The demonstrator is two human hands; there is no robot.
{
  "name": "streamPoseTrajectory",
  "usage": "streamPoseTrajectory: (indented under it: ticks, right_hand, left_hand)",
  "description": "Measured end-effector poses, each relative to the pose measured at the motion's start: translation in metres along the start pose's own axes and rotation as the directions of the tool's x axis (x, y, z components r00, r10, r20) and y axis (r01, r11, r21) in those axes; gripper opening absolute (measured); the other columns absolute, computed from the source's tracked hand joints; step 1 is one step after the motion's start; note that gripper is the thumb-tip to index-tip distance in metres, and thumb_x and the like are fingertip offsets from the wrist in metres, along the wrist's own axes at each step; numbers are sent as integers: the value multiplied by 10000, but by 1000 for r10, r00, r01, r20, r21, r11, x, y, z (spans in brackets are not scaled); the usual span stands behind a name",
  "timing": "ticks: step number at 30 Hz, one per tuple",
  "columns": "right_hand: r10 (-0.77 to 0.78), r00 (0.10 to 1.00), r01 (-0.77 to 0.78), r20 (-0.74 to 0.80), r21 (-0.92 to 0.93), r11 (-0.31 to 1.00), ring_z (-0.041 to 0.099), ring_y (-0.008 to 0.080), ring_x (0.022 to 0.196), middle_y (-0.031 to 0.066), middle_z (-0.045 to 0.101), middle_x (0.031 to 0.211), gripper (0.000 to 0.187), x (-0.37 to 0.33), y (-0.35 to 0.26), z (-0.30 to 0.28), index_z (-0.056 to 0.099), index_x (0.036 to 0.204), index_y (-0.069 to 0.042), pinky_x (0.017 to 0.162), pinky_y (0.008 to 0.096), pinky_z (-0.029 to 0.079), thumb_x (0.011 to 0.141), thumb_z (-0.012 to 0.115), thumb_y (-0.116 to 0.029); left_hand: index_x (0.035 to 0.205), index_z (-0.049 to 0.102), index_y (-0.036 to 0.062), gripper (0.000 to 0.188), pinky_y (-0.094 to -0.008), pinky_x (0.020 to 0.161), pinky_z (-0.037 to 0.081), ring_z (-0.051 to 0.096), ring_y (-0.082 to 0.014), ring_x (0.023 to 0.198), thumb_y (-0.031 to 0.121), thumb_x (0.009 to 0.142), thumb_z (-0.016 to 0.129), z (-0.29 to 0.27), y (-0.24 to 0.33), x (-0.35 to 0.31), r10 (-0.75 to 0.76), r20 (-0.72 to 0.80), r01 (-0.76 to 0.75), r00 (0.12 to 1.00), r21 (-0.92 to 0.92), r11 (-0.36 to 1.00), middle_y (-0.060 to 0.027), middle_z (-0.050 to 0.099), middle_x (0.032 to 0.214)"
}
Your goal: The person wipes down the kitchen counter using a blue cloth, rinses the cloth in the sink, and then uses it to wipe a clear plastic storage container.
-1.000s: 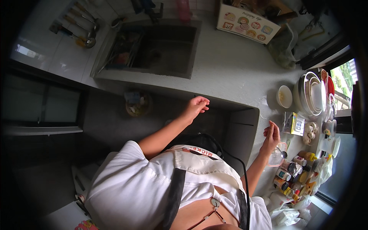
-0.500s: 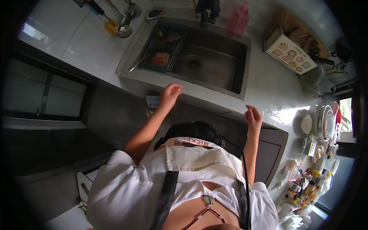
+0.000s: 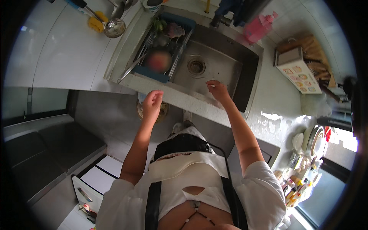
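Note:
My left hand (image 3: 153, 104) is in the air just in front of the counter's front edge. Its fingers are curled together, with nothing seen in them. Over the near side of the steel sink (image 3: 234, 57), my right hand (image 3: 218, 91) hangs with fingers bent in, and no object shows in it. A blue-framed drying rack (image 3: 151, 73) sits across the sink's left part. In it lie a green leafy vegetable (image 3: 159, 25), a pinkish piece of food (image 3: 174, 30) and a round reddish thing (image 3: 158, 61), too blurred to name. A long metal handle (image 3: 131, 69) sticks out over the rack's left side.
A dark faucet (image 3: 220, 20) stands behind the sink beside a pink pump bottle (image 3: 260, 27). Ladles (image 3: 115, 27) hang at the upper left. A decorated box (image 3: 301, 73) stands on the right counter, with bowls (image 3: 298, 142) and jars farther along. A white cabinet (image 3: 96, 180) is at lower left.
My right hand has moved left and forward, from beside the counter edge to over the sink. My left hand is slightly lower and further left. The view has shifted, showing more floor.

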State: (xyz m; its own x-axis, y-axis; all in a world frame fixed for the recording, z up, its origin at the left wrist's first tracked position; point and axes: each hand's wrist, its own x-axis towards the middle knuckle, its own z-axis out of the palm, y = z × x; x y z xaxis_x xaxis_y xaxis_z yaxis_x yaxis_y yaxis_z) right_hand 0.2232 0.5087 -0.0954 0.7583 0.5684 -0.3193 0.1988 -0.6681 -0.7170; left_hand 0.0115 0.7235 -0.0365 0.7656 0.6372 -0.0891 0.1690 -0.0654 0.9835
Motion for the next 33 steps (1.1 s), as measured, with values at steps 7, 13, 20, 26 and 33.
streamPoseTrajectory:
  ticks: [7, 13, 20, 26, 33]
  right_hand:
    - [6, 970, 87, 242, -372, 924, 544, 310, 984, 176, 526, 1126, 284, 127, 49, 76, 586, 1061, -96, 807, 386, 444, 795, 553, -189]
    - [90, 942, 76, 324, -466, 882, 587, 322, 908, 205, 600, 967, 294, 167, 57, 108, 599, 993, -25, 752, 411, 484, 777, 508, -202]
    - [25, 993, 59, 117, -664, 746, 594, 317, 863, 153, 571, 996, 301, 148, 29, 90, 538, 1008, -72, 710, 407, 501, 739, 621, -176]
    - [-293, 938, 100, -184, -666, 739, 583, 311, 776, 84, 506, 910, 283, 64, -74, 44, 495, 922, -112, 635, 410, 495, 698, 665, -143]
    - [-510, 799, 122, -318, -744, 657, 586, 257, 715, 62, 513, 814, 142, -44, -190, 48, 546, 859, -109, 582, 373, 493, 729, 601, -123]
  left_hand:
    - [966, 575, 12, 150, -197, 651, 398, 509, -60, 737, 120, 874, 527, -21, 1, 3, -184, -51, 184, 982, -7, 983, -18, 579, 845]
    - [986, 569, 5, 154, -196, 688, 407, 528, -69, 779, 92, 864, 532, -44, -2, -2, -287, -123, 287, 950, -18, 958, -25, 584, 863]
    - [965, 576, 15, 133, -190, 656, 405, 517, -61, 745, 91, 866, 532, -75, -12, 7, -239, -72, 235, 968, -57, 970, -21, 580, 860]
    - [979, 561, 12, 140, -203, 708, 404, 522, -74, 787, 96, 881, 509, -130, -7, 18, -154, 204, 155, 967, 7, 988, -22, 576, 869]
    - [917, 579, 17, 93, -210, 631, 441, 557, -80, 712, 50, 836, 547, -211, -33, 13, -2, 376, -20, 927, 56, 998, -38, 597, 824]
